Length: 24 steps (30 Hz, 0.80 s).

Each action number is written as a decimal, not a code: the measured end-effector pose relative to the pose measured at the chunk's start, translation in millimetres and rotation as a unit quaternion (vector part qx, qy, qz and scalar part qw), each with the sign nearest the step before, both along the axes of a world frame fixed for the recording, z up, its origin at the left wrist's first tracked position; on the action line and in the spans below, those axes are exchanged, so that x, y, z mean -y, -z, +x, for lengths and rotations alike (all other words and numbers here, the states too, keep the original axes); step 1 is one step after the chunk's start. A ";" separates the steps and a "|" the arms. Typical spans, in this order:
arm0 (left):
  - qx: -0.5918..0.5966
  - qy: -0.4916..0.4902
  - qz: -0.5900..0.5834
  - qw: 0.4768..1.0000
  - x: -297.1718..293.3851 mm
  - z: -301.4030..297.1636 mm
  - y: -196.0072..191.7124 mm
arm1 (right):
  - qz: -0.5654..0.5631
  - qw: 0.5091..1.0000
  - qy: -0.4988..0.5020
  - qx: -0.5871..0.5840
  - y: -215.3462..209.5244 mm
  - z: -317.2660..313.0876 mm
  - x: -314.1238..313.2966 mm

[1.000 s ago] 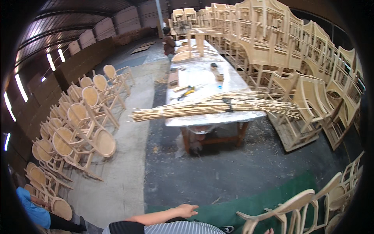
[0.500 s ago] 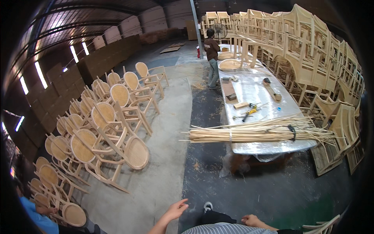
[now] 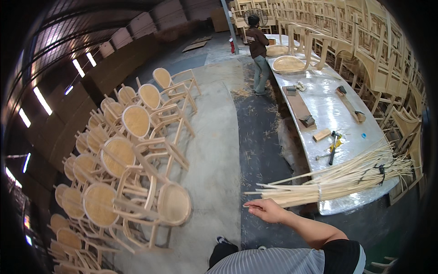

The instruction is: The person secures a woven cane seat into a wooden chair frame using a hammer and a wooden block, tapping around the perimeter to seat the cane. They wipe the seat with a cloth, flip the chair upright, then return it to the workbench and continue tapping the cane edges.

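My right hand (image 3: 267,211) reaches across from the right, its fingers stretched out to the left and nothing visibly held in them. It overlaps the left ends of a long bundle of thin pale canes (image 3: 296,193) in view; I cannot tell whether it touches them. The bundle lies across the near end of a long table (image 3: 337,102) wrapped in clear plastic, tied with a dark band toward its right end. Its left ends stick out past the table edge. My left hand is out of view.
A hammer (image 3: 334,148), a wooden block (image 3: 321,134) and sanding blocks lie on the table. A person (image 3: 257,50) stands at its far left side. Rows of round-backed chairs (image 3: 137,121) fill the left floor. Stacked chair frames (image 3: 360,50) rise at the right.
The view has shifted, bringing the table and bundle lower and to the right in the picture. My right hand has risen to the bundle's left ends. My left hand has gone out of view.
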<state>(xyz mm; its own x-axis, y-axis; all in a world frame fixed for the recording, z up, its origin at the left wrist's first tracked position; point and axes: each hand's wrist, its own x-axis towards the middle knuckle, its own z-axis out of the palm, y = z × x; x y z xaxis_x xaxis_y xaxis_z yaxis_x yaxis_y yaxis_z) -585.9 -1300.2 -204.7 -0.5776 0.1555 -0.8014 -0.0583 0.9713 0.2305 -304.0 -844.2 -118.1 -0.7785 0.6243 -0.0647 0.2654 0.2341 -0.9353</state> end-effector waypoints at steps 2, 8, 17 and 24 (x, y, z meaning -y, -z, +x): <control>0.005 0.020 0.016 1.000 -43.5 -38.8 10.7 | -0.014 0.999 0.030 -0.038 10.7 -40.1 -35.3; -0.041 0.142 0.090 0.985 -248.4 -229.3 35.0 | -0.143 0.963 0.226 -0.040 60.3 -139.6 -117.8; -0.148 0.351 0.428 0.819 -808.3 -454.7 -82.9 | -0.138 0.927 0.345 0.051 48.7 -200.9 -235.1; -0.021 0.460 0.357 0.813 -1014.2 -395.0 -23.8 | -0.173 0.858 0.484 0.026 79.3 -203.5 -385.0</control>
